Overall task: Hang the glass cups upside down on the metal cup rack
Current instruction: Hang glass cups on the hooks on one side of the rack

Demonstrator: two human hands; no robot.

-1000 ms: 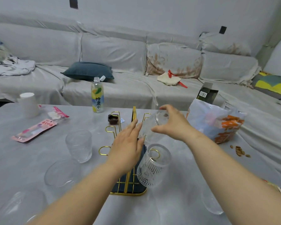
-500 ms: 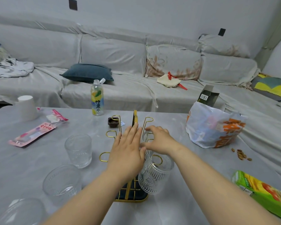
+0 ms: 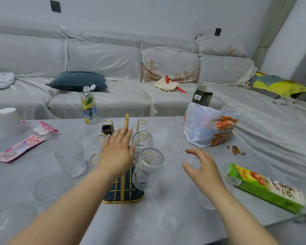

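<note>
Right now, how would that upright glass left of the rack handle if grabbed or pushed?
The upright glass looks thick and clear, so probably rigid, breakable, and fairly heavy for its size. Its ribbed wall should help grip. It stands squat on the table, so a push would likely slide it rather than tip it.

Metal cup rack [image 3: 124, 195]: the left hand [image 3: 116, 154] is covering its centre post and middle hooks.
Rear hung glass [image 3: 143, 140]: its lower part is hiding behind the front hung glass [image 3: 147, 171].
Glass at lower left [image 3: 11, 221]: blurring, running off the frame edge.
Green carton [image 3: 265, 187]: its print is staying too small to read.
</note>
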